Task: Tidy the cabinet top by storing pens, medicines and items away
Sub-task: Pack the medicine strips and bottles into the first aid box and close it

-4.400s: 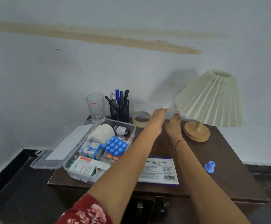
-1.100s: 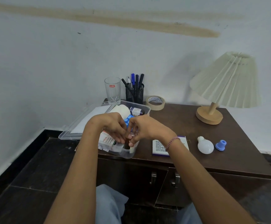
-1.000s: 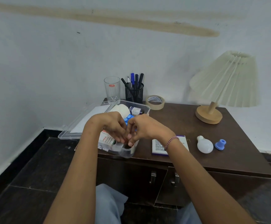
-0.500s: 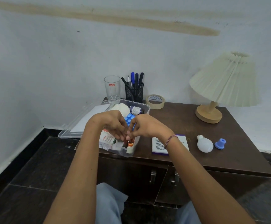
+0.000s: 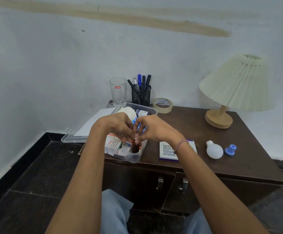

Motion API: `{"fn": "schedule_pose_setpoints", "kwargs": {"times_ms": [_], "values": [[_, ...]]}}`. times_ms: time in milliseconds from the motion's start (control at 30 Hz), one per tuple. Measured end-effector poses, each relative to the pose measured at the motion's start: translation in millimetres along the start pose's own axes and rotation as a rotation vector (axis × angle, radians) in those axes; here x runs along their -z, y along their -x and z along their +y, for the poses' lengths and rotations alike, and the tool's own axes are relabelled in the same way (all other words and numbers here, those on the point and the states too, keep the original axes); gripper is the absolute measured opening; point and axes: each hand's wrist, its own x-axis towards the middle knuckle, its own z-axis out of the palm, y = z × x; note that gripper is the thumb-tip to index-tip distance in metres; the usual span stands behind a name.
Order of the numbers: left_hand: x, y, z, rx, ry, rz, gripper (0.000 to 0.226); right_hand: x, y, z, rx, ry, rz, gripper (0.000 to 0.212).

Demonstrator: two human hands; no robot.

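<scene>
Fingers [image 5: 124, 132] of left hand [image 5: 113, 127] and right hand [image 5: 154, 130] curled, pinching top of small brown bottle [image 5: 135, 148], upright in near corner of clear box [image 5: 134, 158], dark cabinet top [image 5: 196, 119].

We see both bare forearms rising from the lower edge and converging at mid-frame. The left hand [image 5: 115, 127] and right hand [image 5: 156, 129] lie knuckles-up, side by side, fingers curled downward. Their fingertips [image 5: 129, 138] meet between the hands, pinching the top of a bottle [image 5: 135, 148].
</scene>
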Motion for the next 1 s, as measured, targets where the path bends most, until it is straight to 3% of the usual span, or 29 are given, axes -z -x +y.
{"fn": "schedule_pose_setpoints", "kwargs": {"times_ms": [233, 867, 1000], "values": [[-4.6, -6.1, 1.6, 0.058, -0.014, 0.063, 0.011, -7.8, -5.5, 2.6, -0.014, 0.099, 0.005, 0.024], [-3.5, -7.7, 3.1, 0.035, -0.012, 0.123, 0.011, -7.4, -5.1, 3.1, -0.024, 0.032, 0.101, 0.024], [-0.4, -7.3, 1.8, 0.037, 0.021, 0.205, 0.009, -4.4, -5.0, 4.6, -0.038, -0.025, 0.134, 0.022]]}}
